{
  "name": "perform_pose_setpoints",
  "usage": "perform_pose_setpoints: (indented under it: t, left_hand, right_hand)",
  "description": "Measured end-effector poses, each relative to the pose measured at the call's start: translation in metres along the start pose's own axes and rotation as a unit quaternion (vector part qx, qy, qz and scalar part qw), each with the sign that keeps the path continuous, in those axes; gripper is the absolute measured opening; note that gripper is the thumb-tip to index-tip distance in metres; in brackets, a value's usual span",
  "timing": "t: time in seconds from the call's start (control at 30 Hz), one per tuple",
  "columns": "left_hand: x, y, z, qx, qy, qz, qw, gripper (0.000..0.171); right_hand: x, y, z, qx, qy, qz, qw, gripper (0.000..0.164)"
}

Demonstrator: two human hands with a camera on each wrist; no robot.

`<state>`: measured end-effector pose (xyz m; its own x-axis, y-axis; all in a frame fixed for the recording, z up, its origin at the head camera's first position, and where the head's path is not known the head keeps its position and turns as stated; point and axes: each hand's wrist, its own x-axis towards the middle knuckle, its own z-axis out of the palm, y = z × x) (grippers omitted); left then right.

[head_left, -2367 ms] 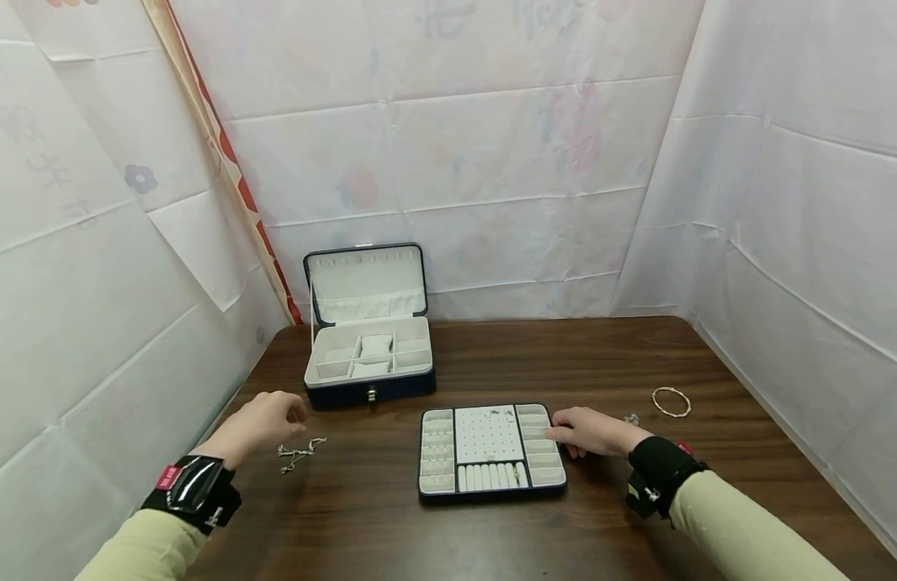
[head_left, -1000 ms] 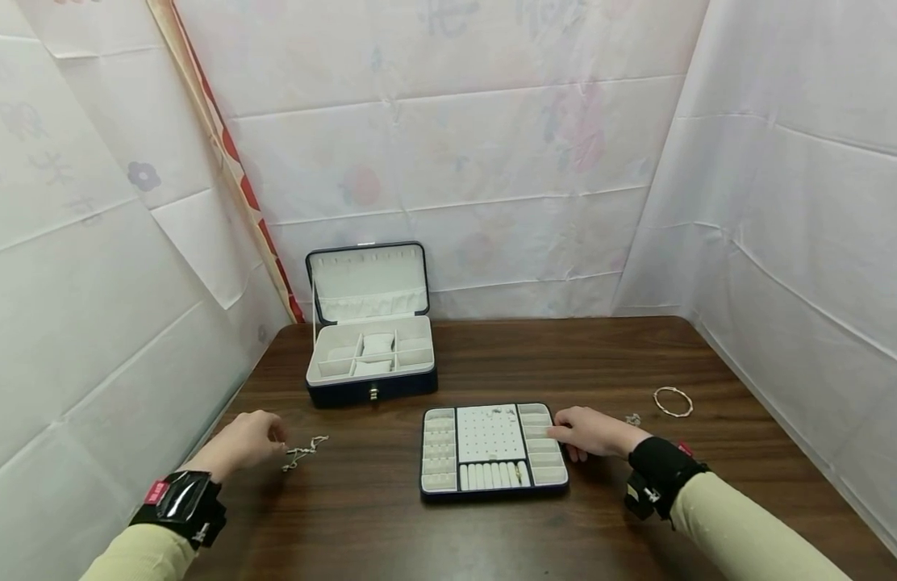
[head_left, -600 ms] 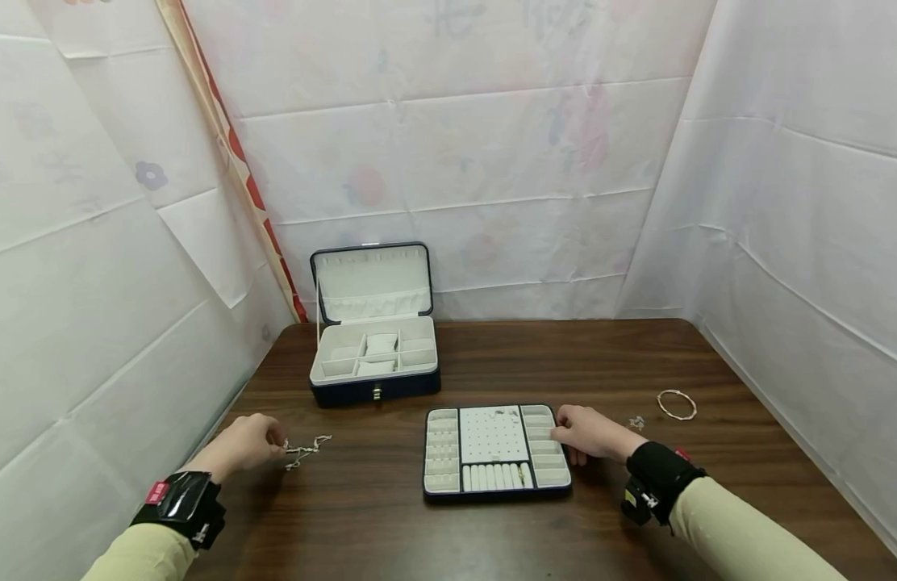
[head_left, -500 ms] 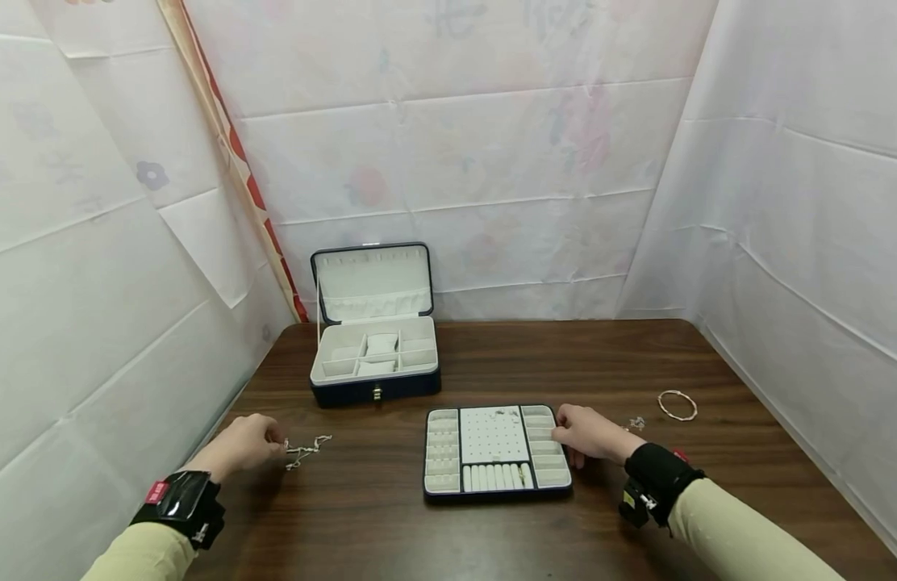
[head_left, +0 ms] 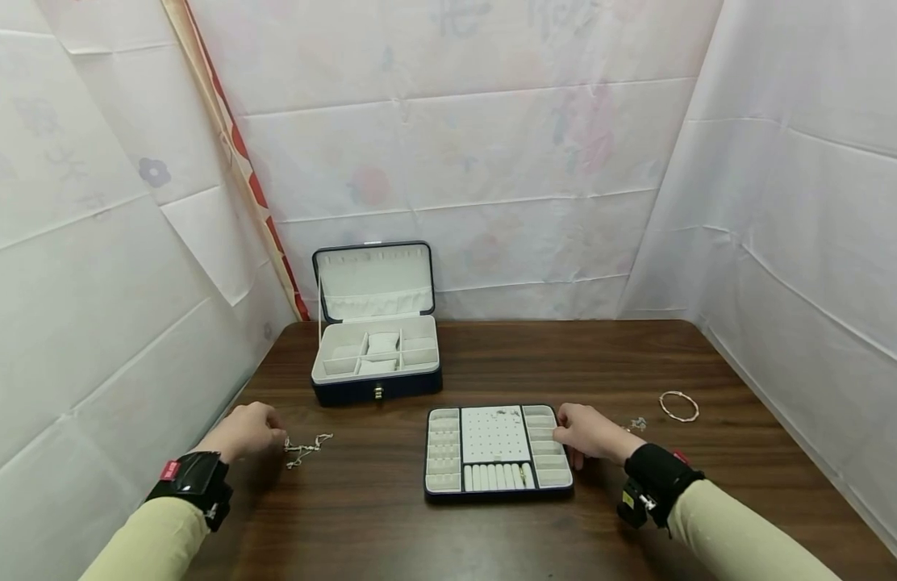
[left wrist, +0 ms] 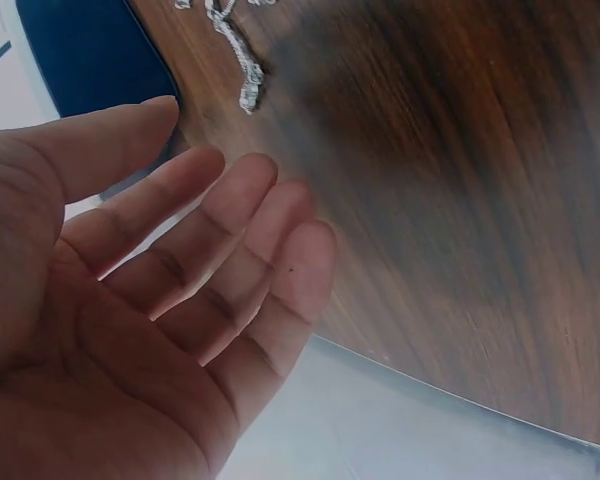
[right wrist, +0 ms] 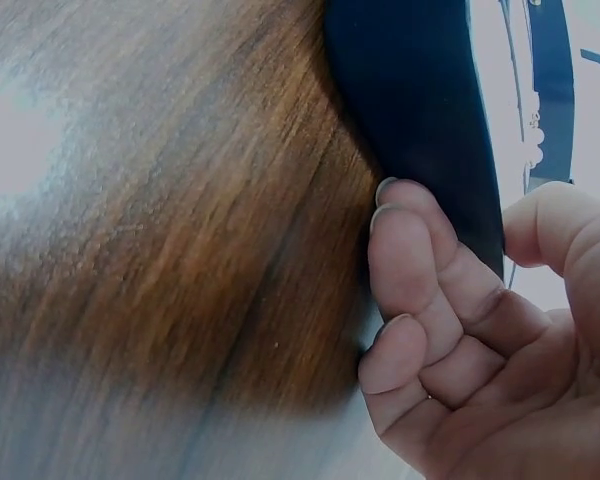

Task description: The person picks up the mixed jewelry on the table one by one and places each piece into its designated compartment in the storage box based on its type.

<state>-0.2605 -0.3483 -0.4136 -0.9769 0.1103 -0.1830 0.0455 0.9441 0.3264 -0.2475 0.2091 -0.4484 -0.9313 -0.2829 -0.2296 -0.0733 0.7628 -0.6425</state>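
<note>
Left hand (head_left: 248, 432) sits in the lower left of the frame with nothing in its grasp; in the left wrist view the thumb stands apart from four loosely bent fingers. What a reach from it would turn on is the silver chain (head_left: 314, 446), just to the right of its fingertips in the head view. That chain sprawls on the bench (head_left: 376, 524) rather than lying straight: one strand runs roughly left to right, its right end tipped toward the top of the frame, and another slants down to the left. Of the two hands, the left is much the nearer. Touch is hard to judge from the head view, though the left wrist view seems to show wood between chain and fingers.

Further right and higher, the jewellery box (head_left: 347, 393) stands with its lid (head_left: 376, 278) up. Right of centre, low in the frame, the compartment tray (head_left: 492, 495) lies flat. The right hand (head_left: 586, 433) grips its right edge, thumb at the rim and fingers curled against the outer wall, well apart from the chain. Past that hand lie a small trinket (head_left: 638, 424) and, farthest right, a bangle (head_left: 685, 420).
</note>
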Motion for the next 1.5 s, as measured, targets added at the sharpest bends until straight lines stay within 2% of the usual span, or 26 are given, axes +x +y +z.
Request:
perform_pose_setpoints:
  t: [0.17, 0.47, 0.63, 0.8, 0.93, 1.03, 1.27, 1.5]
  left_hand:
    - [0.006, -0.005, 0.002, 0.006, 0.006, 0.003, 1.0, 0.017]
    - [0.012, -0.011, 0.008, 0.014, 0.001, -0.013, 0.9998, 0.024]
    - [0.015, -0.018, 0.012, 0.028, 0.013, 0.004, 0.9995, 0.024]
    - [0.015, -0.027, 0.015, 0.045, 0.031, 0.023, 0.9983, 0.03]
    - [0.013, -0.031, 0.017, 0.046, 0.037, 0.015, 0.9981, 0.036]
    - [0.012, -0.032, 0.016, 0.049, 0.044, 0.007, 0.9978, 0.038]
    - [0.01, -0.03, 0.015, 0.054, 0.056, 0.015, 0.9969, 0.038]
    - [0.01, -0.029, 0.016, 0.054, 0.045, 0.006, 0.9975, 0.04]
  right_hand:
    - [0.001, 0.001, 0.001, 0.0, 0.006, 0.003, 1.0, 0.003]
    - [0.002, 0.0, 0.002, 0.003, 0.01, 0.005, 1.0, 0.003]
    - [0.002, 0.0, 0.002, 0.006, 0.012, 0.004, 1.0, 0.004]
    - [0.002, 0.0, 0.002, 0.008, 0.012, 0.002, 1.0, 0.004]
    - [0.002, 0.001, 0.001, 0.008, 0.017, -0.005, 1.0, 0.005]
    - [0.004, 0.004, 0.001, 0.005, 0.024, -0.01, 1.0, 0.006]
    - [0.006, 0.007, -0.002, -0.003, 0.037, -0.01, 0.999, 0.005]
    - [0.008, 0.011, -0.007, -0.007, 0.042, -0.007, 0.999, 0.005]
